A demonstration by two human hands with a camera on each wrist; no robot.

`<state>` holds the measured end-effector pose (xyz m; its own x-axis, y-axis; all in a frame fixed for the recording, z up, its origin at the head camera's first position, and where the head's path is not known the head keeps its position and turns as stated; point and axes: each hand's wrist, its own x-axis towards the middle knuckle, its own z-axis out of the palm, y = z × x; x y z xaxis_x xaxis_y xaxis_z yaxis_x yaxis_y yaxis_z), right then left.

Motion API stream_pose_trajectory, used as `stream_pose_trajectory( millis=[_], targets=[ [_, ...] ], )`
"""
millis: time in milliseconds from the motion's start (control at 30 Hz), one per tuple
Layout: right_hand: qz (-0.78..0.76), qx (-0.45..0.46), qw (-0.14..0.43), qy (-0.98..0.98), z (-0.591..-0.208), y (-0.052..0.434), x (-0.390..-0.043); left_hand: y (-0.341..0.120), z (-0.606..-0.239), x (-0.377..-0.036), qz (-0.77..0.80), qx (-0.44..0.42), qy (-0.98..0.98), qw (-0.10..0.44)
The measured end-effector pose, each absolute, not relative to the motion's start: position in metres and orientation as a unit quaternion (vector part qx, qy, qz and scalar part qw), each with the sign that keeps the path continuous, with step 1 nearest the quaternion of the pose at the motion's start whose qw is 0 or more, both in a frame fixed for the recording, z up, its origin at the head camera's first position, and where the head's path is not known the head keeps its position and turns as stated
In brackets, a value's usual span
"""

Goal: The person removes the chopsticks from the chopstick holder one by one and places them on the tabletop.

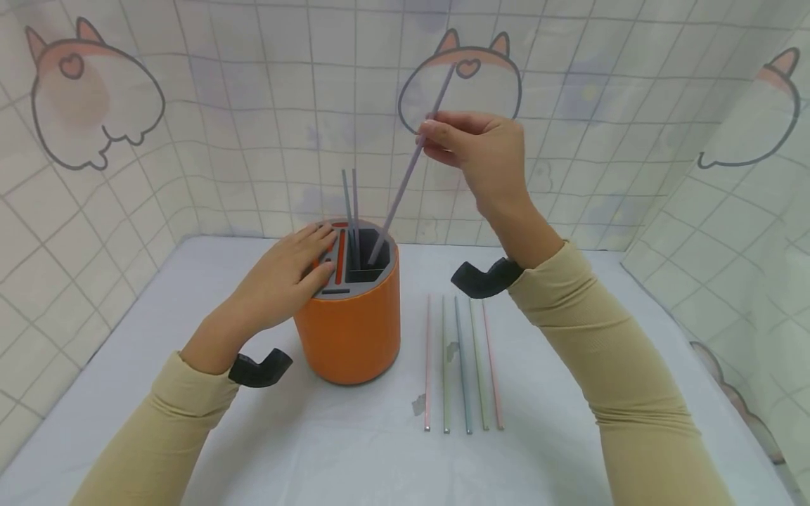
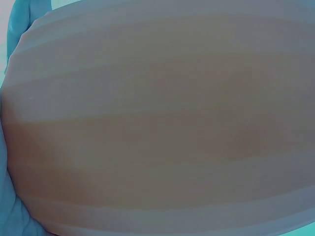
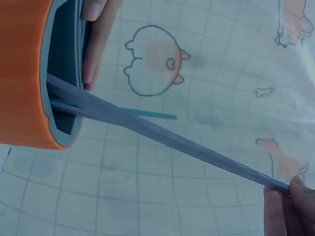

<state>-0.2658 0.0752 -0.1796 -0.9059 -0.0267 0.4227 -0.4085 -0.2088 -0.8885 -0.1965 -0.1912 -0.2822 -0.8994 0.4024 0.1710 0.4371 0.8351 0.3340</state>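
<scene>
Right fingers (image 1: 436,137) pinching straw (image 1: 405,183) into orange holder (image 1: 354,337), left hand (image 1: 287,277) flat atop, five straws (image 1: 462,365) beside.

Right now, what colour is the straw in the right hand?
Pale purple-grey; the straw pinched by the right hand shows best in the head view.
</scene>
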Motion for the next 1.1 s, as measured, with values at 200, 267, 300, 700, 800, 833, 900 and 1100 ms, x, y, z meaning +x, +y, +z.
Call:
stream_pose_trajectory(
  millis=[200, 267, 300, 700, 800, 833, 900, 1100],
  targets=[
    [0.787, 0.140, 0.137, -0.584, -0.170, 0.105, -0.266, -0.190, -0.280, -0.196, -0.187, -0.221, -0.956, 0.049],
    [0.803, 0.127, 0.130, -0.568, -0.171, 0.114, -0.267, -0.190, -0.280, -0.195, -0.187, -0.221, -0.956, 0.050],
    [0.811, 0.120, 0.124, -0.559, -0.172, 0.119, -0.268, -0.190, -0.280, -0.195, -0.187, -0.221, -0.956, 0.050],
    [0.807, 0.034, 0.068, -0.585, -0.210, 0.168, -0.277, -0.192, -0.283, -0.196, -0.184, -0.216, -0.958, 0.050],
    [0.788, 0.021, 0.056, -0.612, -0.225, 0.178, -0.279, -0.193, -0.284, -0.197, -0.184, -0.215, -0.958, 0.050],
    [0.781, 0.021, 0.051, -0.622, -0.230, 0.182, -0.280, -0.193, -0.284, -0.197, -0.184, -0.215, -0.958, 0.050],
    [0.766, 0.013, 0.039, -0.641, -0.241, 0.189, -0.281, -0.193, -0.285, -0.198, -0.185, -0.216, -0.957, 0.052],
    [0.724, -0.012, -0.021, -0.690, -0.277, 0.216, -0.278, -0.193, -0.285, -0.198, -0.186, -0.218, -0.957, 0.046]
  ],
)
